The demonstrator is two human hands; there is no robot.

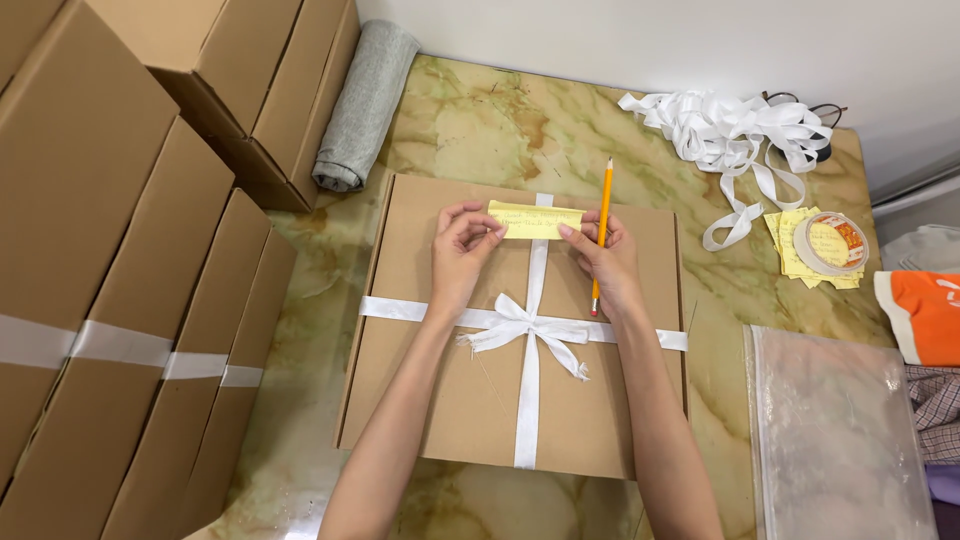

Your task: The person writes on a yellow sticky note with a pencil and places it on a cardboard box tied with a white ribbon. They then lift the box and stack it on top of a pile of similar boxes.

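Left hand (460, 248) pinching the left end of a yellow note (535, 220), fingertips curled onto the paper. Right hand (605, 258) pinching the note's right end while gripping an orange pencil (601, 232), point down, eraser end up toward the far edge. Note held flat against the far half of a brown box (440, 400), lying across the upright strand of white ribbon (528, 330) tied crosswise, bow at the box's centre. Box resting mid-worktop on green-and-tan marble worktop (480, 120), glossy and veined.

Stacked along the left edge: cardboard boxes (110, 300) banded with white ribbon, more boxes at the far left corner, a rolled grey cloth (362, 105) leaning beside them. Near the far right corner: a loose heap of white ribbon (735, 130). Just nearer, a tape roll (832, 243) sitting on a small pile of yellow notes (790, 250). At the near right corner: a clear plastic bag (835, 430). Beyond the right edge: orange fabric (925, 315) and plaid cloth. Plain white wall behind the far edge.
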